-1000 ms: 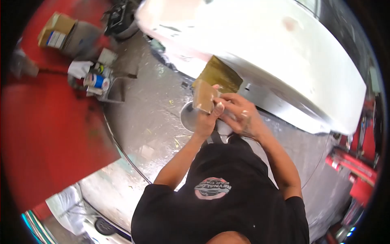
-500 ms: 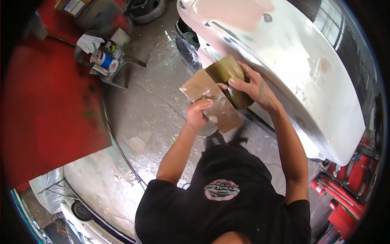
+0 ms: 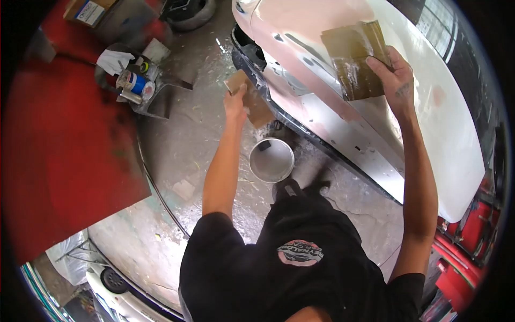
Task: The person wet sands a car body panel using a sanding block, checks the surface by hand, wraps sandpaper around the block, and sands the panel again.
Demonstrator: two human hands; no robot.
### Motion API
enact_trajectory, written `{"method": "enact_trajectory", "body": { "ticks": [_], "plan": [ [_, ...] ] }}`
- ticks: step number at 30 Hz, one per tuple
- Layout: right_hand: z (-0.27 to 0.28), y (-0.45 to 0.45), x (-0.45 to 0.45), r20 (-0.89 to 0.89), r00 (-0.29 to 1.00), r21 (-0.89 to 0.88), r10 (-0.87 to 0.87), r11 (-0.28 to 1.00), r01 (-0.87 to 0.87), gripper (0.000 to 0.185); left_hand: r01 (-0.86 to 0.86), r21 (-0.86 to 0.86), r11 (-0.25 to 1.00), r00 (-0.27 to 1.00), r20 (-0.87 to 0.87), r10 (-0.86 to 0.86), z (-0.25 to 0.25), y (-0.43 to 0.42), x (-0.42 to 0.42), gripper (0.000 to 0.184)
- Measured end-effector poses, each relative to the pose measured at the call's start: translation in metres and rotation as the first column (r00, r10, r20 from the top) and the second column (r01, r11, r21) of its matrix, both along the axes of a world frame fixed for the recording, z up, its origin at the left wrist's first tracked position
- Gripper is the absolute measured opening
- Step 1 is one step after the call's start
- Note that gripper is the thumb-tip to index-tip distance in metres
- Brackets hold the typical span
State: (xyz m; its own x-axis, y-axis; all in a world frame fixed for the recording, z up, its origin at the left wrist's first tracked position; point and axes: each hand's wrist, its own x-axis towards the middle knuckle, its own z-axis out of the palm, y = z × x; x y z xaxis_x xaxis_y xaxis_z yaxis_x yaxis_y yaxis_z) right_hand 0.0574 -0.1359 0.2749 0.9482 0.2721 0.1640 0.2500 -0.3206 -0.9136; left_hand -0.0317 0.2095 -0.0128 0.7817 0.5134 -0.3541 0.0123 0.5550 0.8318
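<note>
One flat, tan, rectangular block (image 3: 257,110) fills our left hand's (image 3: 235,104) grip. Our right hand (image 3: 397,80) pinches a glossy olive-brown sheet (image 3: 348,59) edgewise, likely freeing its face.

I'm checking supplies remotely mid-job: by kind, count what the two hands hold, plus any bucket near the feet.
Flat tan rectangular block, in the left hand: 1
Glossy olive-brown sheet, in the right hand: 1, counted as one piece; whether it is layered I cannot tell
Round light-rimmed bucket, on the floor: 1
Total: 3
</note>
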Motion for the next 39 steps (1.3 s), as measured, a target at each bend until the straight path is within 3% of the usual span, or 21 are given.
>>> {"method": "enact_trajectory", "body": {
  "ticks": [1,2,5,8,14,17,20,26,39],
  "plan": [
    [-0.016,-0.013,0.013,0.029,0.998,-0.109,-0.062,0.992,0.065,0.024,-0.018,0.059,0.998,1.000,0.004,0.018,-0.017,0.009,0.018,0.042],
    [-0.019,-0.013,0.012,0.027,0.997,-0.082,-0.076,0.994,0.078,0.024,-0.039,0.116,0.992,0.999,0.009,0.038,-0.030,0.015,0.036,0.042],
    [-0.020,-0.009,0.005,0.019,0.996,-0.027,-0.088,0.996,0.089,0.024,-0.106,0.014,0.994,0.993,0.045,0.105,-0.056,0.025,0.078,0.045],
    [-0.017,-0.006,0.005,0.030,0.996,-0.016,-0.088,0.996,0.089,0.025,-0.110,0.063,0.992,0.993,-0.021,0.112,-0.077,0.024,0.096,0.046],
    [-0.018,-0.002,0.003,-0.005,0.995,0.019,-0.104,0.994,0.104,0.025,0.016,-0.065,0.998,1.000,0.008,-0.015,-0.058,0.027,0.089,0.047],
    [-0.019,-0.004,0.006,0.013,0.995,0.007,-0.094,0.996,0.094,0.026,-0.012,-0.117,0.993,0.997,-0.073,0.004,-0.051,0.024,0.089,0.044],
    [-0.019,-0.002,0.004,0.015,0.995,0.013,-0.094,0.996,0.094,0.027,0.008,0.002,1.000,0.996,-0.094,-0.008,-0.040,0.021,0.086,0.040],
    [-0.018,-0.004,0.006,0.002,0.998,0.002,-0.070,0.998,0.070,0.027,0.026,0.061,0.998,1.000,-0.012,-0.025,-0.055,0.023,0.087,0.038],
    [-0.020,-0.002,0.005,0.064,0.994,-0.012,-0.089,0.996,0.090,0.027,0.055,-0.007,0.998,0.992,-0.111,-0.056,-0.074,0.035,0.095,0.039]
  ]
}}
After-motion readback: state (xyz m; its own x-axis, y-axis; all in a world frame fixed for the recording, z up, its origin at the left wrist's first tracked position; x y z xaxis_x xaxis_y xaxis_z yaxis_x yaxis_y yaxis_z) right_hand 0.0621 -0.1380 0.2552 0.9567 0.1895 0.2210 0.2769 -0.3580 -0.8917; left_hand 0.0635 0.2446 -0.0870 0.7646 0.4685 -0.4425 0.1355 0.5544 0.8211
